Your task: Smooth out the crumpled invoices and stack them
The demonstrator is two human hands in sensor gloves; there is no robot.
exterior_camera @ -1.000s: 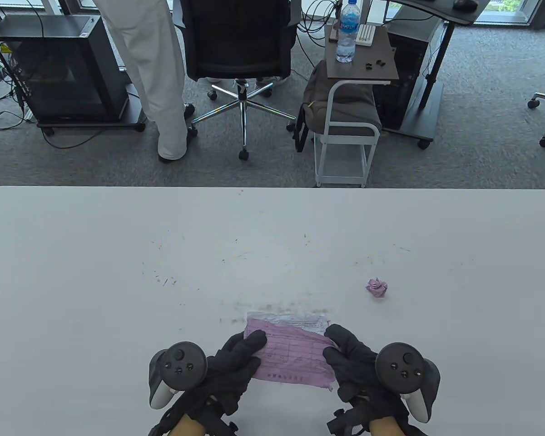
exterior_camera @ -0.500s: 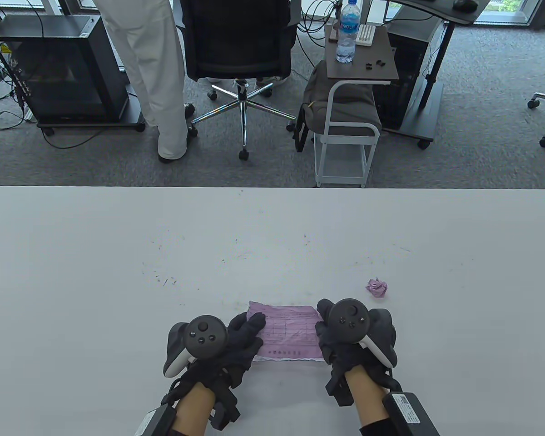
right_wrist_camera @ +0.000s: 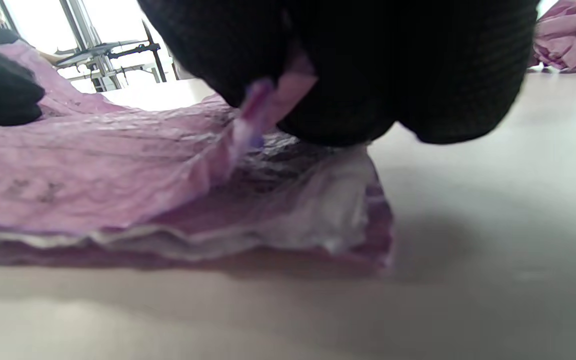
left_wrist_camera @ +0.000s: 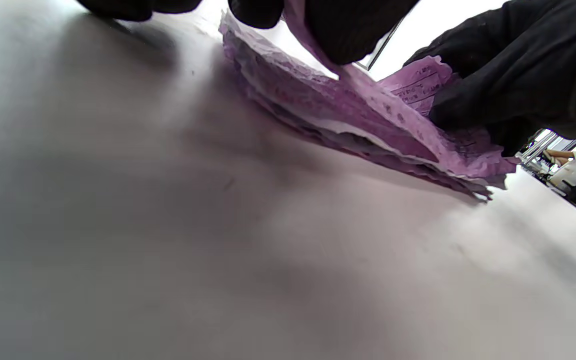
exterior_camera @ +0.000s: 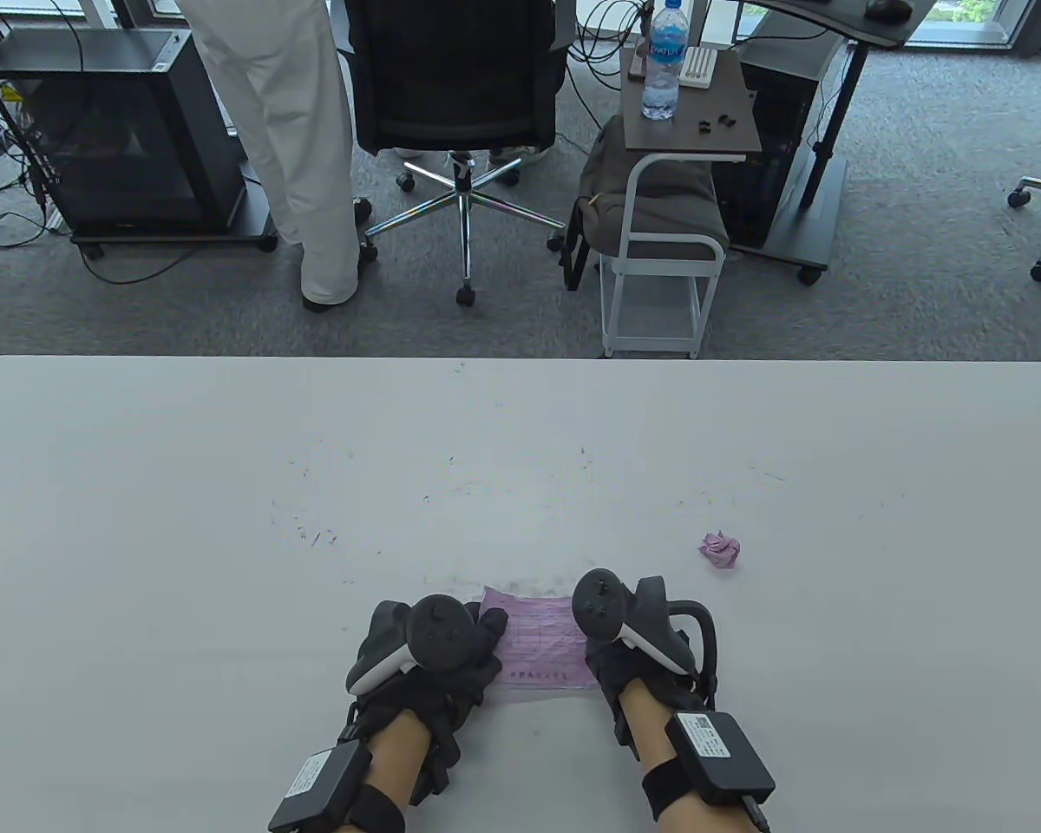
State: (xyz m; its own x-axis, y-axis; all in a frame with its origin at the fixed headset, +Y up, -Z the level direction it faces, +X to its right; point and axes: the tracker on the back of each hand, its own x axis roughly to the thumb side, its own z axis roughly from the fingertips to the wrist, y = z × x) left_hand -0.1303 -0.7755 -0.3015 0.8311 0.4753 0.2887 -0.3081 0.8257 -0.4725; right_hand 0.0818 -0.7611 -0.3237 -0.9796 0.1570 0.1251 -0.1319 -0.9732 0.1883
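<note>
Both gloved hands are bearing down on a wrinkled pink invoice (exterior_camera: 538, 646) lying atop a thin stack of papers at the near edge of the white table (exterior_camera: 225, 521). The left hand (exterior_camera: 451, 646) and right hand (exterior_camera: 629, 642) are pinching its side edges. A crumpled pink ball (exterior_camera: 720, 549) is sitting well apart, to the right.

grey carpet floor (exterior_camera: 919, 217), black office chair (exterior_camera: 455, 78), white side cart (exterior_camera: 659, 252) with a water bottle (exterior_camera: 664, 61), possibly windows beyond.
</note>
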